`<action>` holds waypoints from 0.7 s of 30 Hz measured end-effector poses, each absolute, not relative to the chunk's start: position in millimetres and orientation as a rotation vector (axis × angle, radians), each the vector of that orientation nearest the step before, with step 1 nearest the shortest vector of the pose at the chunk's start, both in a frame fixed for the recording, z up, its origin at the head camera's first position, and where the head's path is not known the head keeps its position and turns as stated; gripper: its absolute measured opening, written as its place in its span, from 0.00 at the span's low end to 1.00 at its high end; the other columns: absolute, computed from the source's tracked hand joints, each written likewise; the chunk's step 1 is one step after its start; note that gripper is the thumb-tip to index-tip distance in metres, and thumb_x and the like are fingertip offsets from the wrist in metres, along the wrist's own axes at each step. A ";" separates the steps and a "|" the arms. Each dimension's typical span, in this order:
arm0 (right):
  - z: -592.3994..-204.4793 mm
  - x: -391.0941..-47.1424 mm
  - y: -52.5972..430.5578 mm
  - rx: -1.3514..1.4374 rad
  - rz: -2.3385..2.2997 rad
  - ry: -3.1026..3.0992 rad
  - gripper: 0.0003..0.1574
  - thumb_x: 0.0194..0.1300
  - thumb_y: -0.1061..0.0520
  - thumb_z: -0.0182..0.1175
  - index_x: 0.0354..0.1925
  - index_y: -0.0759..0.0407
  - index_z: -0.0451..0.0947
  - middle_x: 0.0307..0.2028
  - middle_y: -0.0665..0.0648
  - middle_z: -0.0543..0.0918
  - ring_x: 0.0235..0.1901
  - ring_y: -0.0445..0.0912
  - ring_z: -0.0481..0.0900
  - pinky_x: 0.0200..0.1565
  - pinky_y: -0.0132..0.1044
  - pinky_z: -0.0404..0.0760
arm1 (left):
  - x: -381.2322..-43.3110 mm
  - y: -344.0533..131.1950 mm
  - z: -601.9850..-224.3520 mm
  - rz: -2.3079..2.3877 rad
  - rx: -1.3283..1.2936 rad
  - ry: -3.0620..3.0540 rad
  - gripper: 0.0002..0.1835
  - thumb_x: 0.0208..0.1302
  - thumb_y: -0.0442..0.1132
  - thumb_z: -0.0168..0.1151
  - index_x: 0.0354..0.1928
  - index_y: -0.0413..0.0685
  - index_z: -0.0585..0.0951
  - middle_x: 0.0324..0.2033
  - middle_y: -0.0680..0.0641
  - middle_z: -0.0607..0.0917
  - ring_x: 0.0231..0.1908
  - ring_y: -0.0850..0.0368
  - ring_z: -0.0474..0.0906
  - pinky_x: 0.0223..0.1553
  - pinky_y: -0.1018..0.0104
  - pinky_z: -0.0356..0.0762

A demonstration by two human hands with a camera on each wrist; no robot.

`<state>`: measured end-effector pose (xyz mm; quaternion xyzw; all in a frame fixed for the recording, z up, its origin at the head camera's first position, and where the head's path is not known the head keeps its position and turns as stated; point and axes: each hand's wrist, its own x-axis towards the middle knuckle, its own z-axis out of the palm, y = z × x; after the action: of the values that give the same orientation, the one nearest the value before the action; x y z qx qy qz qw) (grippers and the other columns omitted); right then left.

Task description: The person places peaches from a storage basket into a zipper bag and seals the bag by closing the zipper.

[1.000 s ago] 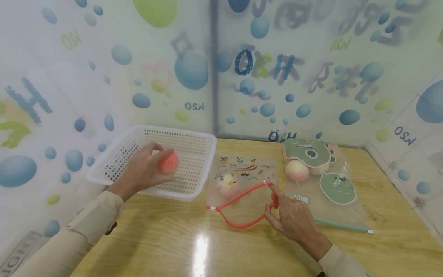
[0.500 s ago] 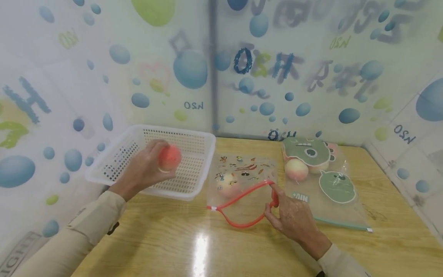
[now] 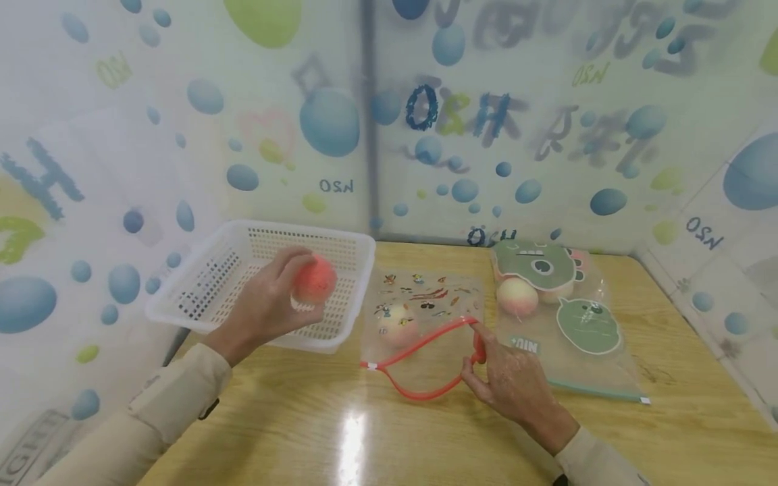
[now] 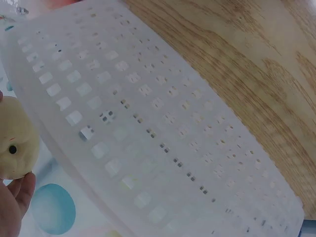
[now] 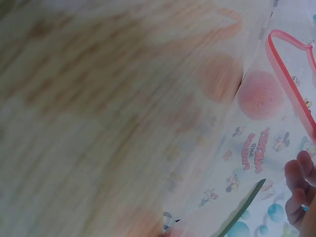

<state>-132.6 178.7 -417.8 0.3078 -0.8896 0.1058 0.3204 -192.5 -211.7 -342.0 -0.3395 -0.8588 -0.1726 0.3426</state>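
Observation:
In the head view my left hand [image 3: 261, 307] grips a red-and-cream peach [image 3: 316, 278] between thumb and fingers, over the right part of a white perforated basket [image 3: 362, 283]. The left wrist view shows the pale side of that peach [image 4: 19, 136], marked by a dark spot. My right hand [image 3: 516, 381] pinches the red zip edge of a clear printed zip bag [image 3: 450, 293], and its mouth gapes. One peach [image 3: 398, 329] lies inside this bag. From the right wrist, the red zip [image 5: 288, 81] and the bagged peach [image 5: 261, 96] are visible.
To the right lies a second clear zip bag [image 3: 583, 374] with green cartoon prints and a green zip, holding peaches [image 3: 516, 297]. All of it stands on a wooden table [image 3: 292, 418], with a patterned curtain [image 3: 413, 202] behind and at the sides.
My left hand has carried the peach rightward across the basket. The right hand keeps its hold on the red zip edge, and the bag's mouth looks the same.

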 end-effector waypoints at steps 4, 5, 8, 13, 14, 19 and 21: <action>-417.9 -132.7 178.4 0.813 0.283 -2.328 0.36 0.57 0.42 0.46 0.55 0.67 0.66 0.16 0.48 0.67 0.10 0.37 0.55 0.10 0.25 0.51 | -185.7 -201.5 -342.7 -0.449 -0.915 -2.237 0.39 0.31 0.48 0.70 0.51 0.39 0.72 0.52 0.44 0.72 0.41 0.51 0.74 0.40 0.57 0.76; -417.9 -132.8 178.2 0.813 0.281 -2.326 0.36 0.57 0.42 0.45 0.55 0.67 0.66 0.16 0.48 0.67 0.10 0.37 0.55 0.10 0.25 0.51 | -184.0 -199.0 -342.6 -0.448 -0.927 -2.233 0.39 0.31 0.49 0.70 0.51 0.39 0.72 0.52 0.44 0.72 0.41 0.51 0.74 0.40 0.57 0.76; -418.5 -133.2 178.2 0.814 0.282 -2.313 0.36 0.57 0.42 0.46 0.54 0.67 0.66 0.16 0.48 0.67 0.10 0.37 0.55 0.10 0.25 0.51 | -179.5 -191.0 -342.4 -0.434 -0.972 -2.204 0.38 0.32 0.48 0.69 0.51 0.39 0.72 0.51 0.44 0.73 0.42 0.50 0.74 0.40 0.56 0.76; -419.4 -133.3 178.3 0.818 0.296 -2.307 0.36 0.57 0.43 0.46 0.54 0.67 0.66 0.16 0.47 0.67 0.10 0.36 0.55 0.10 0.25 0.51 | -172.2 -179.5 -343.8 -0.414 -1.041 -2.158 0.37 0.32 0.48 0.69 0.49 0.38 0.73 0.50 0.43 0.74 0.43 0.50 0.75 0.38 0.57 0.76; -419.3 -133.3 178.5 0.817 0.298 -2.308 0.36 0.57 0.43 0.46 0.55 0.67 0.66 0.16 0.47 0.67 0.10 0.37 0.55 0.10 0.25 0.51 | -170.9 -177.4 -344.1 -0.417 -1.051 -2.151 0.37 0.32 0.47 0.69 0.49 0.38 0.73 0.49 0.43 0.74 0.43 0.50 0.75 0.38 0.57 0.76; -416.9 -132.9 178.4 0.810 0.289 -2.316 0.37 0.57 0.42 0.46 0.55 0.67 0.66 0.15 0.48 0.67 0.10 0.37 0.55 0.10 0.25 0.51 | -163.4 -166.7 -343.8 -0.423 -1.096 -2.115 0.36 0.32 0.46 0.69 0.49 0.38 0.74 0.49 0.42 0.74 0.43 0.50 0.75 0.39 0.56 0.76; -416.4 -133.0 178.2 0.810 0.288 -2.320 0.36 0.56 0.43 0.47 0.55 0.67 0.66 0.15 0.48 0.67 0.10 0.37 0.55 0.10 0.25 0.51 | -159.9 -161.6 -343.8 -0.419 -1.121 -2.098 0.36 0.32 0.47 0.69 0.49 0.38 0.74 0.49 0.42 0.75 0.43 0.49 0.75 0.39 0.56 0.76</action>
<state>-133.0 178.2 -416.4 0.3094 -0.8860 0.1101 0.3273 -159.9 -161.6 -343.8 -0.4340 -0.8119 -0.1623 0.3552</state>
